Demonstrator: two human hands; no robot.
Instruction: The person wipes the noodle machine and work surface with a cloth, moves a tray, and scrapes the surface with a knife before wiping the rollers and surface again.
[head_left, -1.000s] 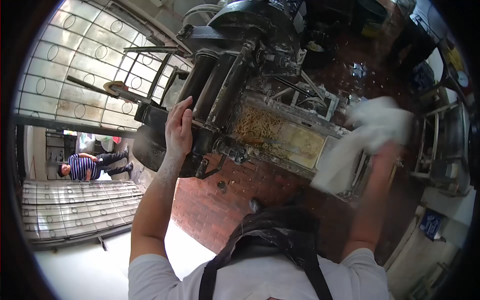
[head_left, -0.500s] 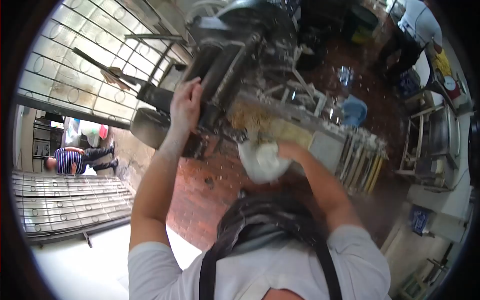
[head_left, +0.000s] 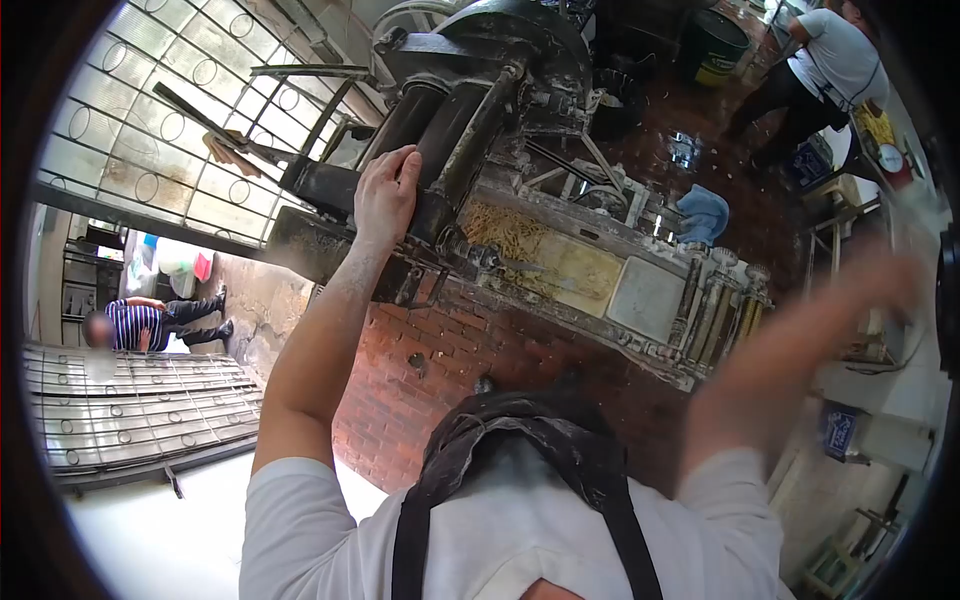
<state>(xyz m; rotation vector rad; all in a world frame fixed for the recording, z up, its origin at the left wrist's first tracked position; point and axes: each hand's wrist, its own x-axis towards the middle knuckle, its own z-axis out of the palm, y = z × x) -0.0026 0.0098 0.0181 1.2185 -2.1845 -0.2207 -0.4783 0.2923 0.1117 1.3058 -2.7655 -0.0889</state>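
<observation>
A long, flour-dusted bench stands over the red brick floor. Pale stringy scraps cover its left end, with a thin grey strip near the front edge. A yellowish slab sits in the middle, then a whitish board, and small rollers cross the right end between front and back edges.

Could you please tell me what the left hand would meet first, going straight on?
The left hand would probably meet the dark roller just beyond its fingertips, though depth is unclear.
</observation>
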